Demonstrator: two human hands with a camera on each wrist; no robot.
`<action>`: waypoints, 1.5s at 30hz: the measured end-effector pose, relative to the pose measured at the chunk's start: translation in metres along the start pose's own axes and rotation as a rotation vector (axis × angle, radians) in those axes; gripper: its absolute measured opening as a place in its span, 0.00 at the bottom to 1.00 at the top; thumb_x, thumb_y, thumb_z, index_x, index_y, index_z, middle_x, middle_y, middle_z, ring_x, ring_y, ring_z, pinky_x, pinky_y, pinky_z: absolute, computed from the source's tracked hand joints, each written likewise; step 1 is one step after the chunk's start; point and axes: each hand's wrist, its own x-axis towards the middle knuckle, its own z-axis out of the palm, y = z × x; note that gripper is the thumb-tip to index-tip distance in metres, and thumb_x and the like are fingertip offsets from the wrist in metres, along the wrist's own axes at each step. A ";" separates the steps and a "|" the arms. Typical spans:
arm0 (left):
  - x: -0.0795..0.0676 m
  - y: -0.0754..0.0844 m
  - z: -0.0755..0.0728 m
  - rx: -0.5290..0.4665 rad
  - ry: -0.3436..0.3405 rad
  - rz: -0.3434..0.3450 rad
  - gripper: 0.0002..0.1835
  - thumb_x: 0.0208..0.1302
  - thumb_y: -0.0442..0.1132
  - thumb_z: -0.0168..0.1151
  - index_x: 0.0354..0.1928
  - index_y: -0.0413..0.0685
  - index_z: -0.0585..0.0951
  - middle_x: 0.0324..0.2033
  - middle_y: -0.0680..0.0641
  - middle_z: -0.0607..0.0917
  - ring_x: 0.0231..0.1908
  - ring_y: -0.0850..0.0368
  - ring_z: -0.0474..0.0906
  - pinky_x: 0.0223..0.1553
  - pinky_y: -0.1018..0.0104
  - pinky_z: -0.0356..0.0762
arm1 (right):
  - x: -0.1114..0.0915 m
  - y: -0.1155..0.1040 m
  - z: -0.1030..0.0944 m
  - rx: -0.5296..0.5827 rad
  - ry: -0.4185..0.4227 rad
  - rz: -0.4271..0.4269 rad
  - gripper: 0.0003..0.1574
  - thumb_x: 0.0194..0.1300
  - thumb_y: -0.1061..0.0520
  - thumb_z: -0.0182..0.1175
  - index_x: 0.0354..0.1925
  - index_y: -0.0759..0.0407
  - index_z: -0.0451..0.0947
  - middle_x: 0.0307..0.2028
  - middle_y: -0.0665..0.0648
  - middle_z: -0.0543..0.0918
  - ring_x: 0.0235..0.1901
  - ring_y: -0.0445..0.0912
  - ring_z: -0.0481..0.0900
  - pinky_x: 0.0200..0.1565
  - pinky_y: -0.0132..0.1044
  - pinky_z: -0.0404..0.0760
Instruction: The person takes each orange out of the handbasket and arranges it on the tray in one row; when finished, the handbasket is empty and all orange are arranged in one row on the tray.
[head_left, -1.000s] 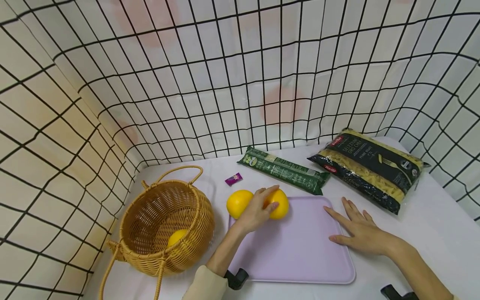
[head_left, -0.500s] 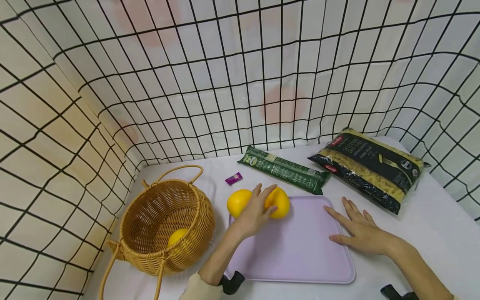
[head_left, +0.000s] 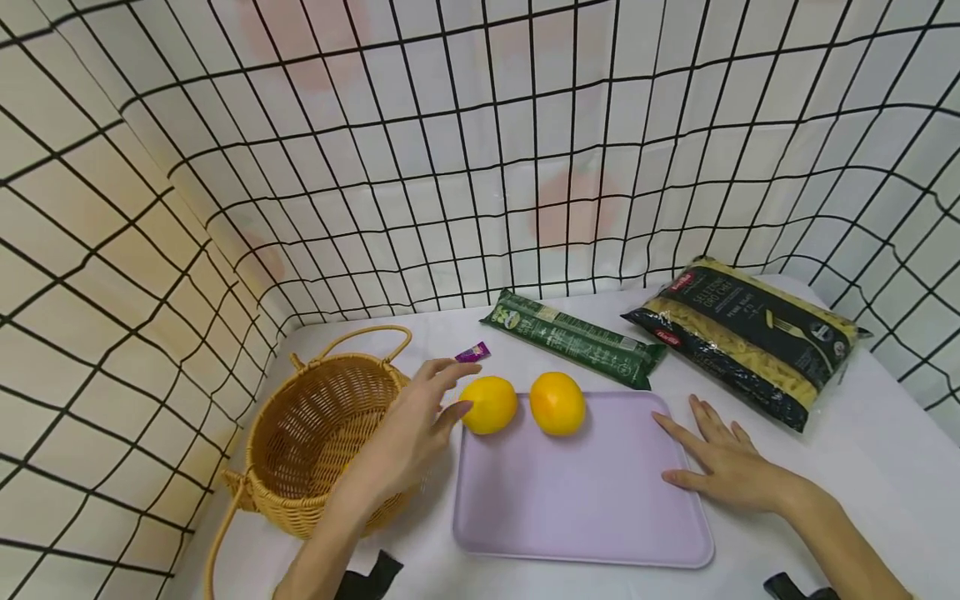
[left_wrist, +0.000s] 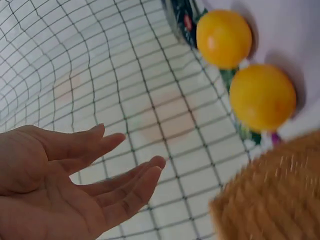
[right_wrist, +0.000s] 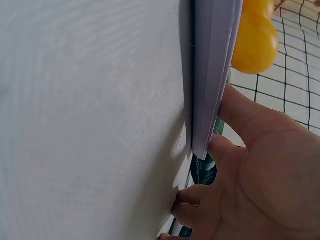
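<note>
My left hand (head_left: 408,429) hovers beside the wicker basket (head_left: 285,510), its fingers loosely bent and its fingertips at the left side of the nearer orange (head_left: 491,406). In the left wrist view nothing lies between the thumb and fingers of that hand (left_wrist: 90,185). A second orange (head_left: 557,404) sits just right of the first, both at the far left part of a lilac tray (head_left: 577,500). My right hand (head_left: 723,467) lies with spread fingers at the tray's right edge. The right wrist view has its thumb and forefinger against the tray rim (right_wrist: 215,65).
Behind the tray lies a long green packet (head_left: 573,337). A bag of penne pasta (head_left: 750,333) is at the back right, and a small purple sachet (head_left: 473,352) near the basket. Black wire mesh (head_left: 487,167) encloses the back and sides. My left forearm crosses over the basket.
My left hand has come off the right orange and moved left, to between the basket and the left orange. The orange inside the basket is now hidden. My right hand stays in place.
</note>
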 end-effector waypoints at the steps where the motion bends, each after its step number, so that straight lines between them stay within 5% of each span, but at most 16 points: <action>1: -0.004 -0.001 -0.008 0.028 0.010 -0.003 0.22 0.74 0.32 0.60 0.68 0.50 0.78 0.65 0.43 0.78 0.58 0.44 0.79 0.60 0.47 0.81 | 0.000 0.000 0.000 -0.001 0.001 -0.001 0.51 0.68 0.38 0.65 0.80 0.48 0.57 0.77 0.85 0.39 0.76 0.80 0.38 0.66 0.83 0.35; 5: -0.021 -0.010 -0.044 0.113 0.021 -0.006 0.20 0.74 0.31 0.59 0.65 0.49 0.79 0.61 0.44 0.80 0.57 0.45 0.80 0.59 0.47 0.81 | 0.000 0.001 0.002 -0.005 0.003 -0.006 0.51 0.68 0.38 0.65 0.80 0.47 0.57 0.77 0.85 0.40 0.76 0.81 0.38 0.66 0.84 0.36; 9: -0.029 -0.029 -0.078 0.097 -0.025 0.067 0.18 0.73 0.32 0.62 0.62 0.50 0.81 0.58 0.46 0.84 0.55 0.49 0.82 0.56 0.52 0.83 | 0.000 0.002 0.002 0.004 -0.002 0.001 0.51 0.68 0.37 0.65 0.80 0.46 0.57 0.77 0.84 0.39 0.76 0.81 0.37 0.66 0.84 0.35; 13: -0.026 -0.056 -0.105 -0.046 -0.199 0.097 0.18 0.72 0.39 0.65 0.62 0.56 0.81 0.57 0.50 0.85 0.54 0.53 0.84 0.55 0.63 0.83 | 0.001 0.003 0.002 0.012 -0.007 0.005 0.51 0.68 0.37 0.65 0.80 0.46 0.57 0.77 0.84 0.38 0.76 0.80 0.36 0.66 0.83 0.34; 18: -0.013 -0.091 -0.121 -0.207 -0.424 0.061 0.18 0.75 0.43 0.61 0.64 0.56 0.80 0.59 0.48 0.85 0.58 0.59 0.82 0.59 0.70 0.80 | 0.000 0.003 0.002 0.005 0.001 -0.006 0.51 0.68 0.37 0.64 0.81 0.44 0.56 0.77 0.84 0.38 0.76 0.80 0.37 0.66 0.84 0.35; 26: 0.017 -0.133 -0.128 -0.209 -0.674 0.076 0.14 0.75 0.39 0.60 0.59 0.53 0.83 0.60 0.45 0.84 0.62 0.55 0.80 0.62 0.70 0.76 | -0.001 0.002 0.001 -0.008 0.008 -0.007 0.51 0.68 0.37 0.65 0.81 0.44 0.56 0.77 0.84 0.39 0.76 0.81 0.38 0.66 0.83 0.36; 31: 0.035 -0.145 -0.126 -0.279 -0.847 0.008 0.14 0.75 0.33 0.59 0.58 0.44 0.83 0.60 0.39 0.83 0.61 0.55 0.81 0.61 0.68 0.80 | -0.001 0.001 0.001 -0.022 0.013 -0.008 0.51 0.68 0.38 0.65 0.80 0.45 0.56 0.77 0.85 0.40 0.75 0.81 0.40 0.65 0.84 0.37; 37: 0.051 -0.153 -0.114 -0.299 -0.964 -0.062 0.14 0.71 0.30 0.62 0.56 0.37 0.84 0.59 0.34 0.83 0.61 0.48 0.81 0.60 0.64 0.81 | -0.001 0.001 0.001 -0.026 0.016 -0.008 0.51 0.68 0.38 0.65 0.81 0.45 0.56 0.77 0.85 0.41 0.75 0.81 0.40 0.65 0.84 0.37; 45: 0.065 -0.160 -0.088 -0.192 -1.099 -0.130 0.17 0.64 0.30 0.69 0.56 0.45 0.86 0.58 0.46 0.85 0.63 0.45 0.75 0.66 0.58 0.74 | -0.001 0.002 0.002 -0.021 0.010 -0.012 0.51 0.68 0.38 0.65 0.81 0.44 0.56 0.77 0.84 0.40 0.75 0.81 0.39 0.65 0.84 0.37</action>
